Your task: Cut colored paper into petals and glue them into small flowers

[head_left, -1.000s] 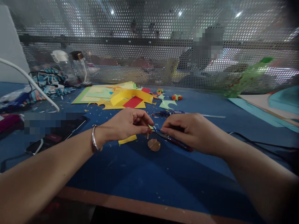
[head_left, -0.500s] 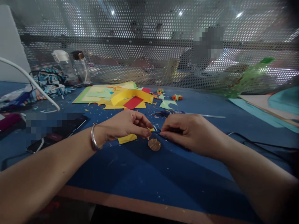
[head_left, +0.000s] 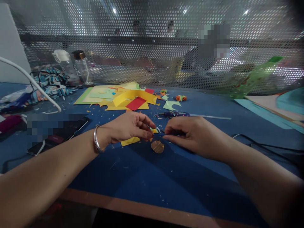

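Note:
My left hand [head_left: 131, 126] pinches one end of a thin blue strip [head_left: 157, 134], with thumb and fingertips pressed together. Pinching the other end is my right hand [head_left: 198, 133], its fingers curled in. The strip stretches over the short gap between them. Just below the gap a brown wrinkled disc [head_left: 157, 147] lies on the blue table. A small yellow scrap [head_left: 154, 130] shows behind the left fingertips; I cannot tell whether they touch it. Partly under the left hand is a yellow paper piece [head_left: 130, 141].
Coloured paper sheets [head_left: 106, 95] and scraps lie ahead, with an orange and green paper roll [head_left: 181, 98]. Behind my right hand is a dark blue tool [head_left: 174, 114] with a clear stick [head_left: 211, 117]. A phone [head_left: 59, 136] lies left; a green bottle [head_left: 256, 77] stands right.
Both hands keep their pinch on the blue strip, and slightly more of it shows between them. The view has shifted very slightly.

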